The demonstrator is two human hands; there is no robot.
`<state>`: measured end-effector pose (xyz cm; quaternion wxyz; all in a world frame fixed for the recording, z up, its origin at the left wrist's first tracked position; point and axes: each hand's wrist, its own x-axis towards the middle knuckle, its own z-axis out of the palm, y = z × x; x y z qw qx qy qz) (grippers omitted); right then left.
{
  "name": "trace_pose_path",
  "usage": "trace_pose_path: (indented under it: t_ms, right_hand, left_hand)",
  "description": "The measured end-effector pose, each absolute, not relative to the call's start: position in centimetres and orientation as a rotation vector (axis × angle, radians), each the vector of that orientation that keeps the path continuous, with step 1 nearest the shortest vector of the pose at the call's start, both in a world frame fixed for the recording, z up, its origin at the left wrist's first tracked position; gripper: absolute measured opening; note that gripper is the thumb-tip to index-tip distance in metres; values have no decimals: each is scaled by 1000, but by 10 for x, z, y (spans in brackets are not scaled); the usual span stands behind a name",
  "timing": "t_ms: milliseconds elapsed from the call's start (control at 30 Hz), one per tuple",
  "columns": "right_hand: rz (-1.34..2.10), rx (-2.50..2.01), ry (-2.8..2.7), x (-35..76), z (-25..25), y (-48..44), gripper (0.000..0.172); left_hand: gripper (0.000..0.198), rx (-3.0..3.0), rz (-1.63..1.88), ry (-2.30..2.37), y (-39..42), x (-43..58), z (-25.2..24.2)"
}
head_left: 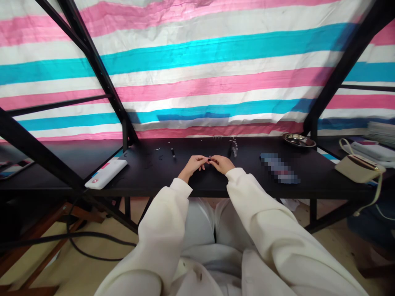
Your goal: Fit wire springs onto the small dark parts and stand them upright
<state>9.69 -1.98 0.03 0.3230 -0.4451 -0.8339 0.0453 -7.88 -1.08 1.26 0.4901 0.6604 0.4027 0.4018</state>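
Over the front half of the black table [157, 176], my left hand [195, 164] and my right hand [221, 163] meet with their fingertips close together. Both are closed in a pinch around a small dark item [209, 159], too tiny to identify. A short black-and-white cylinder [173, 153] stands or lies to the left of my left hand. Beyond my right hand are a dark upright object [230, 149] and a cluster of small clear pieces [235, 149]. Thin white and black scraps are scattered behind and left of my hands.
A white box-like device [106, 174] lies at the left. To the right are a pixelated flat object [279, 167], a shiny metal dish [298, 140] and a cream bag [359, 167] with a strap. Black metal posts [339, 70] slant up at both sides before a striped sheet.
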Motion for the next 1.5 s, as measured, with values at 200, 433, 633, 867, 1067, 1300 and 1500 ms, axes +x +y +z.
trace_pose_path:
  t_ms: [200, 433, 633, 867, 1067, 1300, 1500]
  right_hand:
    - [75, -1364, -1939, 106, 2, -18, 21]
    - [94, -1893, -1445, 134, 3, -13, 22]
    - [98, -1965, -1454, 135, 2, -12, 23]
    - [91, -1962, -1459, 136, 0, -10, 24]
    - [115, -1994, -1455, 136, 2, -12, 24]
    - [124, -2002, -1386, 144, 3, -21, 19]
    - [174, -2108, -1370, 150, 5, -22, 20]
  left_hand:
    - [33, 1528, 1017, 1017, -11, -78, 14]
    - [26, 1504, 1060, 1068, -7, -79, 11]
    - [22, 1515, 1021, 1069, -7, -78, 12]
    - [20, 1527, 1011, 1079, -7, -78, 11]
    - [18, 1541, 1003, 1081, -8, -78, 11]
    - [19, 1563, 985, 1102, -8, -78, 12]
    - [17, 1559, 994, 1098, -8, -78, 11]
